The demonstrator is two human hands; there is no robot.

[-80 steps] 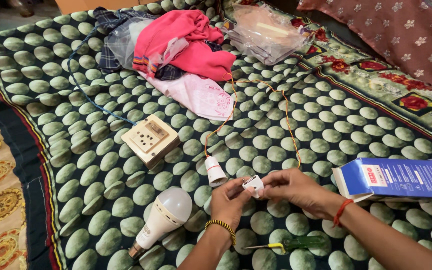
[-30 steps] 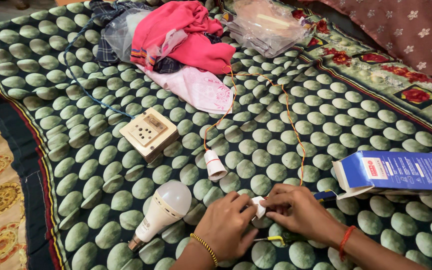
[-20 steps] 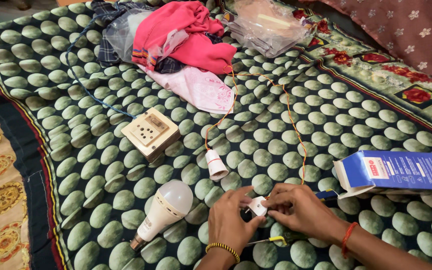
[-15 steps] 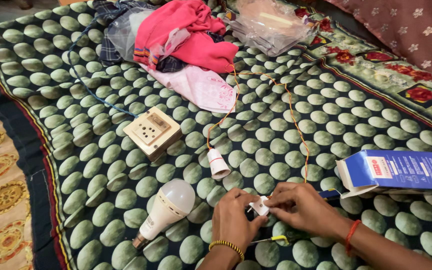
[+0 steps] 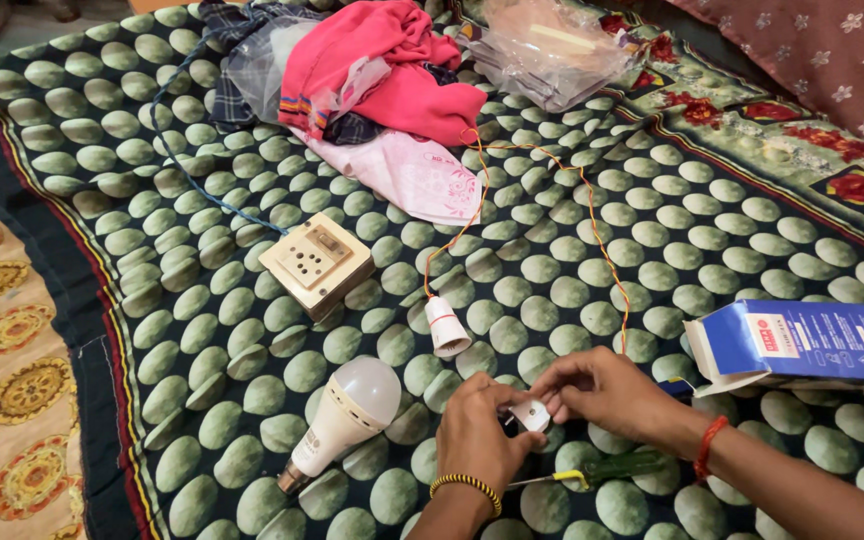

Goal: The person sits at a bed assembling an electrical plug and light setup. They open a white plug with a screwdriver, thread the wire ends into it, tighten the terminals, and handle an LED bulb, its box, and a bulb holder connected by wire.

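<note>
Both hands meet low in the head view over a green-spotted bedsheet (image 5: 652,230). My left hand (image 5: 479,432) and my right hand (image 5: 602,390) pinch a small white plug (image 5: 530,414) between their fingertips. An orange-and-yellow twisted wire (image 5: 592,230) loops from the plug side up across the sheet and back down to a white bulb holder (image 5: 446,327). A white LED bulb (image 5: 347,416) lies just left of my left hand. A green-handled screwdriver (image 5: 602,468) lies under my right wrist.
A beige switch-and-socket box (image 5: 316,262) with a blue cable (image 5: 192,170) sits upper left of the hands. A blue and white carton (image 5: 812,342) lies open at the right. Pink clothes (image 5: 382,75) and a clear plastic bag (image 5: 552,50) lie at the far edge.
Both hands kept working the white plug in place, fingers shifting slightly around it. The view drifted a little; bulb, holder and box stayed where they were.
</note>
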